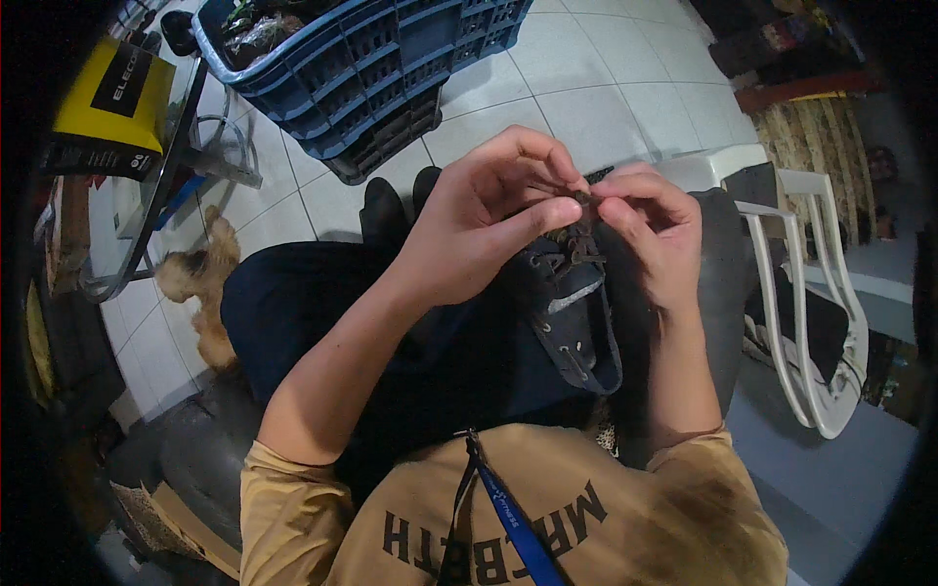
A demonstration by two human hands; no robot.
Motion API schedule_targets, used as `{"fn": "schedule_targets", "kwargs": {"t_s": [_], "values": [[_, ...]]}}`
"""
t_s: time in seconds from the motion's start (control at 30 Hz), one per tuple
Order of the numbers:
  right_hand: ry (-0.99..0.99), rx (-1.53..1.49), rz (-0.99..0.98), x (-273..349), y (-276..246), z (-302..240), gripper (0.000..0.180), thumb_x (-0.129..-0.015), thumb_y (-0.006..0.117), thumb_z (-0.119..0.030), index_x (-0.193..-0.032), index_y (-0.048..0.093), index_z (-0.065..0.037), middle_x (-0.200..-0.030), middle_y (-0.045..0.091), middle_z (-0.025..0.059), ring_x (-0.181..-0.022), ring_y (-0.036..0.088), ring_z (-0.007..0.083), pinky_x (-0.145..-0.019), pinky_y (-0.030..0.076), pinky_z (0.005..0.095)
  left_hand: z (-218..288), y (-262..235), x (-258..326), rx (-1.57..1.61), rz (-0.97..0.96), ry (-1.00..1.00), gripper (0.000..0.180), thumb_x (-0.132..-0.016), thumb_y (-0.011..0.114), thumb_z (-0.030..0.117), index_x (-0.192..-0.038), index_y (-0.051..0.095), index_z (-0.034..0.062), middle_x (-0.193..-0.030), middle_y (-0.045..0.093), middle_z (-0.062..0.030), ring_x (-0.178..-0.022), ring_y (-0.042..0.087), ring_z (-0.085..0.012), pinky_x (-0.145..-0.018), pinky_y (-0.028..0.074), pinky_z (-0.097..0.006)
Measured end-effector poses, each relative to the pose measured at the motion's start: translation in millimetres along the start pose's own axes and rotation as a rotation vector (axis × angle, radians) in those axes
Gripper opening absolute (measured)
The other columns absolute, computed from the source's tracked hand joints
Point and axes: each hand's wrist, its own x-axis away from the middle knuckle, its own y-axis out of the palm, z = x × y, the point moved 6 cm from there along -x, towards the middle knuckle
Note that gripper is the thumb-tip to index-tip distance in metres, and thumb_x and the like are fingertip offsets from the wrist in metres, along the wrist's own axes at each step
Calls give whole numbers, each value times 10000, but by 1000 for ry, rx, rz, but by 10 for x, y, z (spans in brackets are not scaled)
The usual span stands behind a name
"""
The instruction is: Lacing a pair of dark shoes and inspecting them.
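A dark lace-up shoe (572,337) rests across my lap, with its open heel end toward me. Metal eyelets run along its side, and a pale patch shows inside. Over its front part, my left hand (479,220) pinches a dark shoelace (583,198) between thumb and fingertips. My right hand (657,230) meets it there, thumb and fingers closed on the same lace. Both hands are almost touching. The shoe's toe is mostly hidden behind the hands and laces.
A blue plastic crate (371,68) stands ahead on the white tiled floor (498,98). To the right is a white plastic chair (821,303). At the left are a tan furry animal (210,278), a glass-topped table (147,225) and a yellow-and-black bag (112,107).
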Motion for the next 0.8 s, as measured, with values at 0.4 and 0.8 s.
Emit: {"fn": "schedule_targets", "kwargs": {"t_s": [0.4, 0.8], "values": [[30, -69, -206, -169, -37, -74, 145, -886, 771, 85, -1016, 780, 22, -1106, 636, 73, -924, 667, 115, -831, 554, 235, 9, 28, 22, 23, -32, -135, 204, -973, 741, 38, -1166, 678, 22, -1135, 711, -30, -1023, 665, -87, -920, 524, -246], [11, 98, -43, -139, 35, -140, 138, -893, 788, 65, -1016, 734, 36, -1050, 691, 69, -923, 684, 103, -791, 542, 217, -19, -35, 39, -66, 121, -116, 207, -960, 763, 58, -1154, 759, -13, -1053, 749, -34, -967, 688, -90, -874, 547, -246]]}}
